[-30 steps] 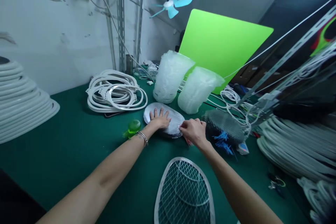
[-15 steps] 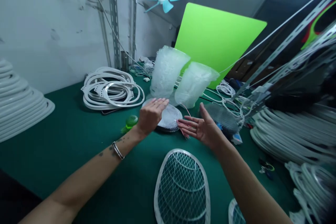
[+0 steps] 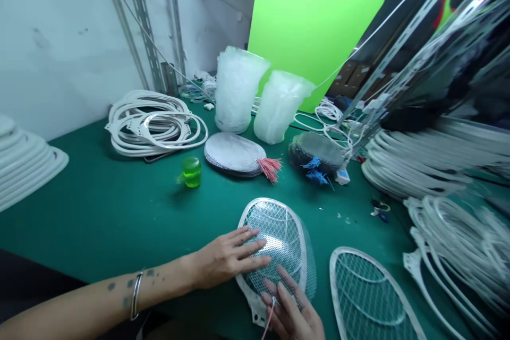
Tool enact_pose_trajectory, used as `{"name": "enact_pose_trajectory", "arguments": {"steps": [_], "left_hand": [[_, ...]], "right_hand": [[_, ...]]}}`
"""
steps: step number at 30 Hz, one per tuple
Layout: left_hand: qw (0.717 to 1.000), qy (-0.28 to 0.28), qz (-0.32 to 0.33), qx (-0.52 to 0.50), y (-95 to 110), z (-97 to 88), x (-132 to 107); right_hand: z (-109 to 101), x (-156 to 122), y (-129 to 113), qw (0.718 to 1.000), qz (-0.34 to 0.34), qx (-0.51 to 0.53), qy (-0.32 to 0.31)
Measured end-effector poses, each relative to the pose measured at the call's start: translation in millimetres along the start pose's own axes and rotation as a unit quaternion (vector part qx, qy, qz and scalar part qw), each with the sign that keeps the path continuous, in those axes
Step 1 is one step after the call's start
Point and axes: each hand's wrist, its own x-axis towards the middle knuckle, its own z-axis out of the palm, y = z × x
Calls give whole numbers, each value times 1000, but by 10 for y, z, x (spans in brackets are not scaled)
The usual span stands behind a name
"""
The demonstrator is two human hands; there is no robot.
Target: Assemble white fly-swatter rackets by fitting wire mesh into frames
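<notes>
My left hand [image 3: 227, 257] lies flat with its fingers spread on a wire mesh sheet [image 3: 281, 244]. That sheet rests on the white oval frame of an electric fly swatter [image 3: 271, 203], and its right edge overhangs the rim. My right hand [image 3: 289, 303] is at the frame's lower end, its fingers pinched on a thin pink wire [image 3: 269, 319] at the mesh. A second swatter frame [image 3: 366, 292] lies to the right, apart from both hands. Farther up the mat sits a stack of mesh discs [image 3: 233, 153] with a pink wire tuft [image 3: 270, 168].
A blue-tufted mesh pile [image 3: 314, 151] and a green translucent cup [image 3: 192, 171] stand on the green mat [image 3: 119, 212]. Behind are two stacks of clear plastic [image 3: 237, 90], with coiled white frames [image 3: 151, 122] at left and white frame piles [image 3: 414, 164] at right.
Both hands have moved from the mesh stack down to the near swatter frame, and a mesh sheet now lies on that frame. The pink tuft shows beside the stack. The view has tilted.
</notes>
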Motion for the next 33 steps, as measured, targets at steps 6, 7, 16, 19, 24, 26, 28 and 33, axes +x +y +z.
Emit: {"name": "enact_pose_trajectory", "arguments": {"steps": [6, 7, 16, 19, 24, 26, 28, 33], "left_hand": [[1000, 0, -30, -5, -34, 22, -24], [999, -7, -30, -8, -30, 25, -35], [996, -32, -48, -64, -40, 56, -14], [994, -40, -60, -79, -37, 48, -30], [989, -51, -84, -113, -25, -2, -35], [982, -61, -100, -150, -43, -83, -17], [969, -89, -115, -202, -84, -207, 12], [933, -77, -204, -288, -227, -390, 271]], "right_hand": [[99, 99, 9, 999, -23, 28, 3], [98, 117, 28, 999, -23, 31, 10], [61, 135, 56, 999, -14, 32, 23], [88, 129, 64, 1000, 0, 26, 12], [109, 133, 68, 1000, 1, 12, -7], [98, 148, 58, 1000, -6, 5, -12], [86, 168, 50, 1000, 1, 5, -12], [91, 201, 61, 1000, 15, 18, -1]]}}
